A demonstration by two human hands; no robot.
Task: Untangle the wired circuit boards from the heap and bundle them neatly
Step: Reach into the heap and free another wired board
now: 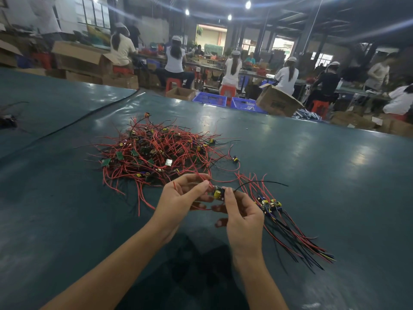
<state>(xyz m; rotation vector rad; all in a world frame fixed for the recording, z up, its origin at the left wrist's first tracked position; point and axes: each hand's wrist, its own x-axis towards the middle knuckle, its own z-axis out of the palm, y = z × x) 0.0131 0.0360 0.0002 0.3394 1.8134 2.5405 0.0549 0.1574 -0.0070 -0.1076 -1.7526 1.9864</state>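
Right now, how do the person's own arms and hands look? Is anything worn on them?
Both are bare. The left hand and the right hand wear no gloves, and no ring shows on the visible fingers. The left forearm and the right forearm carry no sleeve down to the picture's lower edge, and no watch or bracelet shows at either wrist. Visible nails are short.

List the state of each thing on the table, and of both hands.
heap: tangled, lying on the table.
held board: between both hands, just in front of the heap.
bundle: boards together, wires roughly parallel, lying right of the hands.
left hand: pinches the held board at its red-wire end.
right hand: pinches the held board.
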